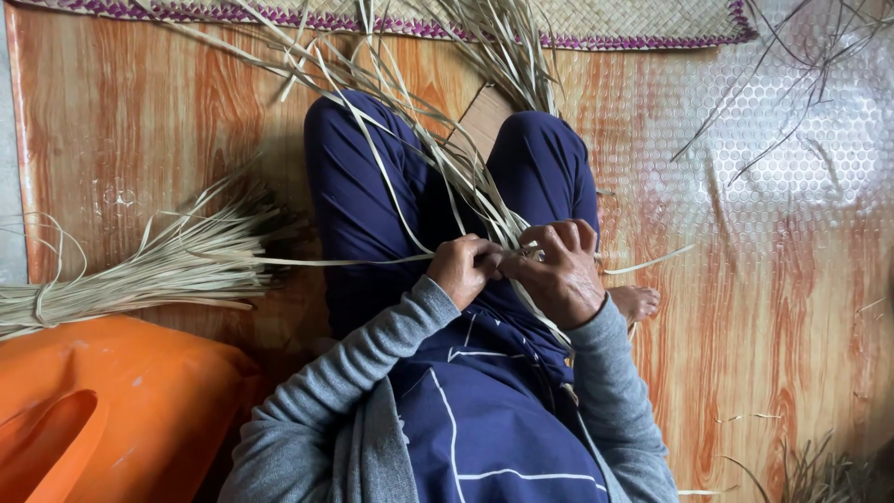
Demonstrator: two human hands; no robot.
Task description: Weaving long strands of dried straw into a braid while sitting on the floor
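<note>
Your left hand [463,268] and right hand [562,273] meet over your lap, fingers clamped together on the pale leaf strips [438,163], pinching them where they cross so they stay taut. The strips fan away between your knees, loose ends free. A tied bundle of strips [140,275] lies to your left, within reach, beside an orange plastic container [112,410]. Farthest off lies a woven mat [605,23].
</note>
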